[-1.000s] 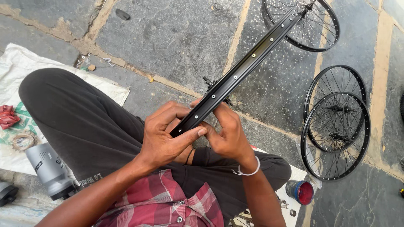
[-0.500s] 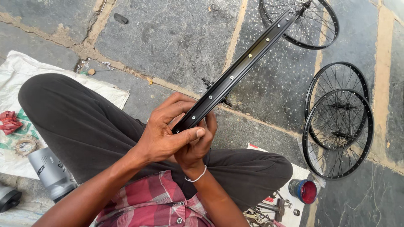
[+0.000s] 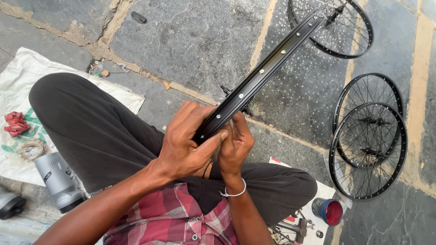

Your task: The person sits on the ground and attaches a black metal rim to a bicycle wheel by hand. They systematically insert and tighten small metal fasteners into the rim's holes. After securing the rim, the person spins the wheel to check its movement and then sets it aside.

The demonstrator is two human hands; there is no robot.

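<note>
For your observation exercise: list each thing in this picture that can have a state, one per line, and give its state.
Black wheel rim: seen edge-on, held up by both hands.
Left hand: closed around the rim's near end.
Right hand: fingers curled against the rim.
Two spoked wheels: lying flat, overlapping.
Third wheel: flat on the stone floor.
Small red tin: open.
Grey bottle: lying on its side.

An open-air bicycle repair spot, set on the ground, is shown. The floor is made of large grey stone slabs point(image 3: 195, 41) with sandy joints. Spoked wheels point(image 3: 369, 149) are laid flat on the paving, and another wheel point(image 3: 338, 31) is seen further off. A white woven sack point(image 3: 18, 81) is spread as a work mat, with a grey bottle point(image 3: 56, 179) on it. Small tools point(image 3: 290, 229) and a red-lined tin point(image 3: 329, 211) are kept nearby.
</note>
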